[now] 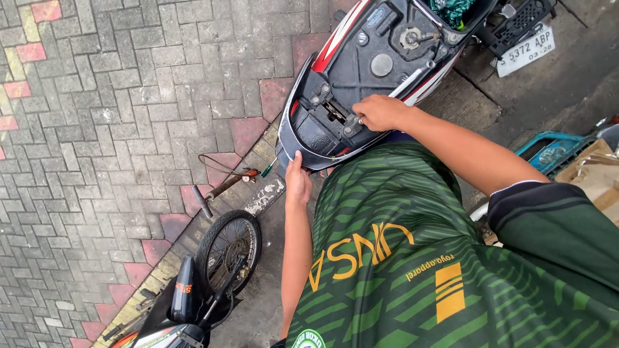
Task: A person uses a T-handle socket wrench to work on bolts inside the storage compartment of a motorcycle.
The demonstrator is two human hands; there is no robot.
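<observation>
Spanning ten o'clock, grey brick paving (116, 129) with red border bricks. Scooter, upturned seat underside (361, 71), black plastic, red-and-white trim, at twelve o'clock. Second motorbike, spoked front wheel (227, 245), at seven o'clock. Right hand (382, 112), centre: fingers curled closed on the seat latch bracket (342, 116). Left hand (298, 180), just below: fingers bent over the seat's rear rim, gripping it. Metal tool with orange fitting and loose cable (225, 183), lying on the paving at nine o'clock.
</observation>
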